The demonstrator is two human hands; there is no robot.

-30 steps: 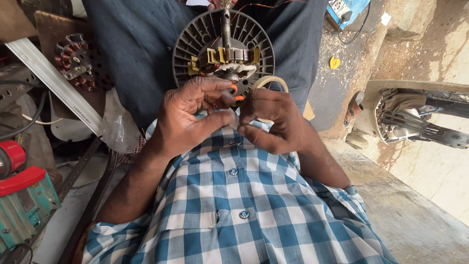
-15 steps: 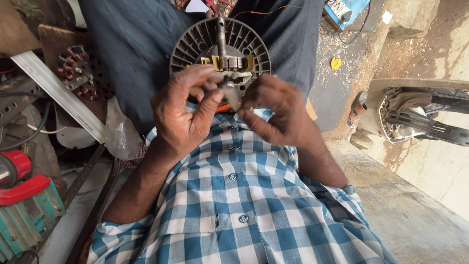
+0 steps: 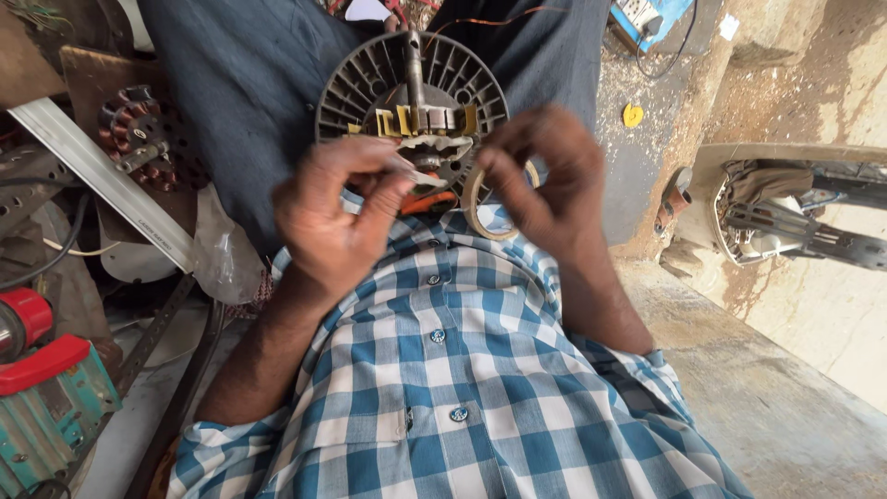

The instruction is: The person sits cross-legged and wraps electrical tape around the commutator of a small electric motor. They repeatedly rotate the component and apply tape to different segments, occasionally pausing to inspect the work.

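A round grey finned motor housing [image 3: 360, 83] with a centre shaft and yellowish insulated windings rests on my lap, on dark trousers. My left hand [image 3: 337, 217] is just in front of it and pinches the free end of a pale tape strip [image 3: 423, 176] between thumb and fingers. My right hand [image 3: 545, 185] grips a tan tape roll [image 3: 479, 211] close to the housing's lower right. The two hands are a little apart, with the strip between them. Something orange [image 3: 430, 201] peeks out below the strip. My blue checked shirt [image 3: 462, 388] fills the foreground.
At the left lie a second wound stator [image 3: 139, 139], a long metal bar [image 3: 102, 180], a clear plastic bag [image 3: 222, 249] and a red and teal machine [image 3: 42, 388]. A metal fan part [image 3: 776, 226] sits at the right on concrete. A yellow disc [image 3: 632, 115] lies on the floor.
My hands were pressed together at the housing's centre. They have drawn apart and towards me, and a strip of tape now runs from the roll to my left fingers.
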